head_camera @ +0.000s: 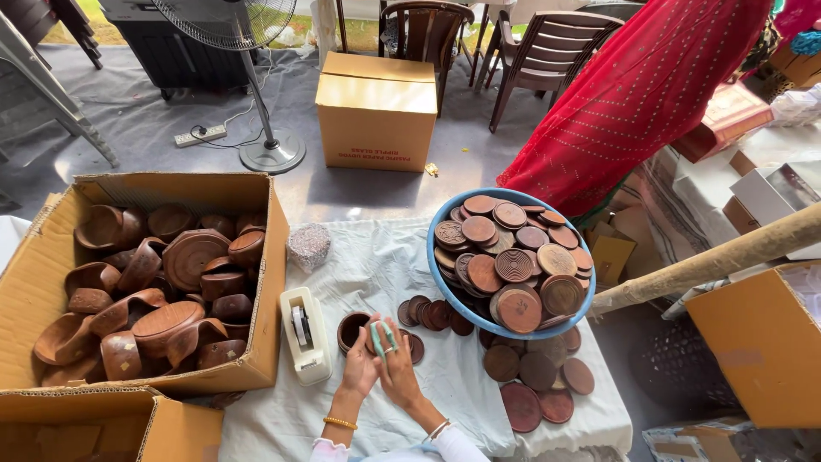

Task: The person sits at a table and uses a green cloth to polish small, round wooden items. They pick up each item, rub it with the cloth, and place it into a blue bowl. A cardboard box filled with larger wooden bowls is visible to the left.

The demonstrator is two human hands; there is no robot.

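both hands, left hand (359, 366) and right hand (398, 370), meet upright, grip closed on a pale green pad (378, 339).

Even, diffuse daylight; sharp centre, wide-angle distortion at the edges.

Illumination is soft and bright, with the strongest light entering from the open ground at the top of the frame, behind the chairs (547, 51). Shadows are faint and short: a soft one lies in front of the closed carton (376, 111), and another under the blue bowl (440, 282). The white cloth (376, 257) reads bright without clipping. Glare is absent on the wooden discs (513, 265). Focus holds across the table. The pale pole (710, 261) at right is slightly soft. Straight lines bow outward near the corners. The hands (380, 364) show no motion blur.
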